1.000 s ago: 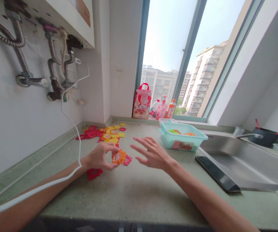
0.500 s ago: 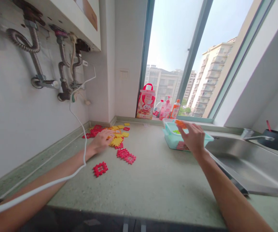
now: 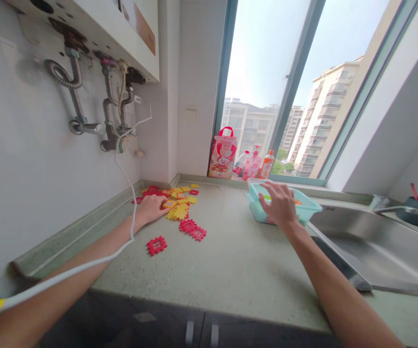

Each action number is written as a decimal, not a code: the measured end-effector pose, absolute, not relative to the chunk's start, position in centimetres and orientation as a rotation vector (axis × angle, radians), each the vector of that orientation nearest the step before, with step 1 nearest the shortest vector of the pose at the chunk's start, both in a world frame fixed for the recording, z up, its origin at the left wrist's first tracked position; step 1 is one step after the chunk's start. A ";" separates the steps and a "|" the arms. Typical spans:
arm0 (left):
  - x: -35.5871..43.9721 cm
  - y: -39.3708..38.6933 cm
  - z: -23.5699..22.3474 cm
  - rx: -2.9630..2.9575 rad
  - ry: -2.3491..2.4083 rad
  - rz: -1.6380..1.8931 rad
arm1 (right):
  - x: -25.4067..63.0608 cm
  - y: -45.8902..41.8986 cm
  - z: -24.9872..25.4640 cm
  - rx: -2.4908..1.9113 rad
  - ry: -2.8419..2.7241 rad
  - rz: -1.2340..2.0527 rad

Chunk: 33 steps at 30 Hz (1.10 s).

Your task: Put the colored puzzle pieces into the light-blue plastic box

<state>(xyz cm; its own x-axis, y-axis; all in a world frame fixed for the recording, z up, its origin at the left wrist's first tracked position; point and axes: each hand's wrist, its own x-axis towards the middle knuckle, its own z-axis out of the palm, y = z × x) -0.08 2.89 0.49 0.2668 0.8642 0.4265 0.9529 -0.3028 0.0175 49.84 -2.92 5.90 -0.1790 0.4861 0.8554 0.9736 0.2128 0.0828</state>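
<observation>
My left hand [image 3: 151,210] rests at the pile on the left of the counter, its fingers closed at the edge of a yellow interlocking block [image 3: 170,204]. More yellow blocks [image 3: 178,211] and red blocks [image 3: 152,191] lie around it, flat and overlapping. Nearer to me are two joined red blocks [image 3: 193,229] and a single red block [image 3: 156,245]. My right hand [image 3: 280,203] is above the mint-green plastic box [image 3: 310,207], fingers apart and holding nothing. Inside the box a bit of an orange block [image 3: 298,202] and a green piece [image 3: 267,197] show; my hand hides the rest.
A white cable [image 3: 134,212] hangs across my left forearm. The steel sink [image 3: 383,246] and its faucet [image 3: 394,208] are at the right. By the window stand a red-handled package [image 3: 222,157], a pink pump bottle [image 3: 252,166] and an orange bottle [image 3: 267,165].
My right hand has let go of the orange block, which now lies in the box, and its fingers have spread. My left hand stays at the pile. The view has shifted slightly.
</observation>
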 end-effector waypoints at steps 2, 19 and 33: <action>0.0 2.7 0.4 -2.255 -1.697 -0.558 | 47.3 -3.0 4.8 -1.211 -1.976 -0.809; -0.2 3.0 0.4 -2.287 -1.784 -0.793 | 44.8 -2.7 1.2 -1.030 -2.345 -0.482; -0.4 1.7 1.7 -2.285 -1.692 -0.549 | 44.8 -2.5 0.7 -1.050 -2.405 -0.382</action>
